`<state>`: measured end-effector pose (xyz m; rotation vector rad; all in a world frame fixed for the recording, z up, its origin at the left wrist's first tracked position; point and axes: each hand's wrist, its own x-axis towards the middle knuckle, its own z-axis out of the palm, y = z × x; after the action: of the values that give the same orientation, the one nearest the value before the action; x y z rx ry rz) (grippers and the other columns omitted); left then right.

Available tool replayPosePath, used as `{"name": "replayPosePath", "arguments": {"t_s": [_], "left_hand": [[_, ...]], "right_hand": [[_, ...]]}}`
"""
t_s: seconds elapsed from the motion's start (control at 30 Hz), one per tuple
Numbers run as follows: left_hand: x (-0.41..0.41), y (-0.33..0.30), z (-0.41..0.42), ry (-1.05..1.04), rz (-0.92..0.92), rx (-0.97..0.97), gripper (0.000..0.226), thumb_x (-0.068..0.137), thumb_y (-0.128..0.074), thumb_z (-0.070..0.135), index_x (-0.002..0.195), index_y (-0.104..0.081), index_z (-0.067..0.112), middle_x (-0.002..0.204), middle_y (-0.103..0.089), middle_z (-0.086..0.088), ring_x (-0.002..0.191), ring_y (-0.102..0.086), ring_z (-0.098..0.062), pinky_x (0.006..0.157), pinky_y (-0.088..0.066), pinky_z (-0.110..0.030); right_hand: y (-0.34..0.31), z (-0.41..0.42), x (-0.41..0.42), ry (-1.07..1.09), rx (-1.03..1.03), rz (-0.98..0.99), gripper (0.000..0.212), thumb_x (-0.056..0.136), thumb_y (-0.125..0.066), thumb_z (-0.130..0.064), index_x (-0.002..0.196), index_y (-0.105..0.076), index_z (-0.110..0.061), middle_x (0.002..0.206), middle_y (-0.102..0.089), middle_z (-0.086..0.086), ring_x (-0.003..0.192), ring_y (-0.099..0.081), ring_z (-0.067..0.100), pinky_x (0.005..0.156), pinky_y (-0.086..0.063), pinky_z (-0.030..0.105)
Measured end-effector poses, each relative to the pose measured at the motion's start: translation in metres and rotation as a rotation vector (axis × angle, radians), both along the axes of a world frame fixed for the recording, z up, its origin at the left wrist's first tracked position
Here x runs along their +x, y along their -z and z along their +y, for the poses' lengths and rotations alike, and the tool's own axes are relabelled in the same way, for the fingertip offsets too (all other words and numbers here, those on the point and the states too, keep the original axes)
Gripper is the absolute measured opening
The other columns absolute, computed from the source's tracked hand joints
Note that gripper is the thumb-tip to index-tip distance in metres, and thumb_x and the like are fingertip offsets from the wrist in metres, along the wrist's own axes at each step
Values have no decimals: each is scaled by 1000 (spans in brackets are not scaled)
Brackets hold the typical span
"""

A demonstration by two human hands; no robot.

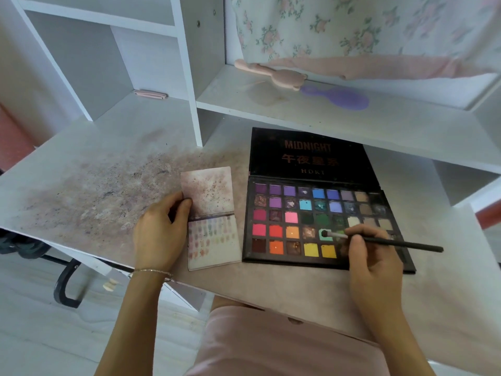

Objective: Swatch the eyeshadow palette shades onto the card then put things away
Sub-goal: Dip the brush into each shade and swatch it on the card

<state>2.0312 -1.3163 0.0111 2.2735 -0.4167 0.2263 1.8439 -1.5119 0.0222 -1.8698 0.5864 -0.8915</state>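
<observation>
An open black eyeshadow palette lies on the desk at centre right, its lid flat behind it and several rows of coloured pans showing. My right hand pinches a thin black brush; the brush tip rests in a teal pan in the fourth row. Left of the palette lies a folded white card with several rows of faint colour swatches on its near half. My left hand grips the card's left edge at the fold, thumb on top.
The white desk is stained with pink and brown powder on the left. A shelf behind holds a pink comb and a purple brush. A small pink case sits in the left cubby. A black chair leg shows below.
</observation>
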Motion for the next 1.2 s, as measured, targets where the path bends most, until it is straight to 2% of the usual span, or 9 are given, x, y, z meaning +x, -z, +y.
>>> {"name": "replayPosePath", "arguments": {"t_s": [0.2, 0.27, 0.33, 0.53, 0.7, 0.83, 0.93, 1.0, 1.2], "left_hand": [[-2, -2, -1, 13, 10, -17, 18, 90, -54, 15, 102, -67, 10, 88, -69, -10, 74, -55, -22, 65, -36, -29], [-3, -3, -1, 12, 12, -22, 18, 90, -54, 15, 103, -67, 10, 88, -68, -9, 74, -53, -20, 64, -36, -29], [-3, -4, -1, 18, 18, -22, 17, 90, -54, 14, 100, -67, 10, 87, -69, -11, 76, -58, -27, 65, -40, -32], [-2, -5, -1, 22, 30, -8, 17, 90, -53, 15, 99, -66, 9, 87, -69, -13, 79, -59, -32, 69, -46, -37], [-3, -4, -1, 12, 29, -9, 16, 90, -54, 15, 99, -66, 9, 87, -69, -13, 76, -58, -29, 67, -41, -33], [-3, -4, -1, 15, 32, -11, 16, 91, -53, 15, 99, -66, 11, 87, -68, -11, 73, -52, -21, 66, -38, -31], [-2, -3, -1, 17, 36, -8, 18, 91, -53, 15, 101, -66, 10, 90, -69, -13, 78, -57, -28, 68, -39, -32], [-2, -3, -1, 21, 38, -5, 19, 91, -53, 15, 103, -66, 11, 91, -69, -13, 82, -59, -32, 69, -40, -33], [-3, -4, -2, 28, 35, -2, 19, 91, -53, 15, 103, -66, 10, 91, -69, -12, 81, -59, -31, 69, -42, -34]], "right_hand": [[-3, -3, -10, 72, -49, 28, 21, 81, -42, -13, 76, -50, -32, 73, -56, -12, 74, -55, -15, 60, -40, -2], [-2, -4, -11, 61, -63, 37, 25, 83, -44, -10, 75, -50, -33, 71, -56, -14, 73, -55, -15, 59, -42, 1], [0, -5, -12, 48, -66, 79, 35, 88, -49, -2, 74, -50, -33, 70, -57, -14, 74, -56, -13, 57, -44, 7], [1, -5, -10, -5, -54, 162, 36, 86, -50, 1, 74, -50, -33, 69, -60, -10, 74, -58, -9, 60, -42, 1], [-1, -4, -10, 0, -89, 141, 39, 85, -51, 4, 75, -49, -33, 68, -57, -12, 74, -57, -10, 57, -40, 0], [-2, -3, -10, -4, -69, 164, 37, 85, -51, 2, 73, -49, -33, 68, -58, -11, 73, -57, -9, 57, -41, 1], [-3, -3, -11, 26, -75, 131, 36, 87, -51, 0, 74, -49, -33, 68, -57, -12, 73, -57, -9, 56, -41, 0], [-5, -1, -11, 17, -68, 101, 26, 83, -48, -9, 75, -49, -34, 67, -57, -13, 74, -58, -7, 55, -41, 1], [-11, 15, 4, -97, -6, 43, 19, 81, -45, -14, 75, -50, -31, 59, -57, -18, 50, -51, 0, 44, -35, 5]]}}
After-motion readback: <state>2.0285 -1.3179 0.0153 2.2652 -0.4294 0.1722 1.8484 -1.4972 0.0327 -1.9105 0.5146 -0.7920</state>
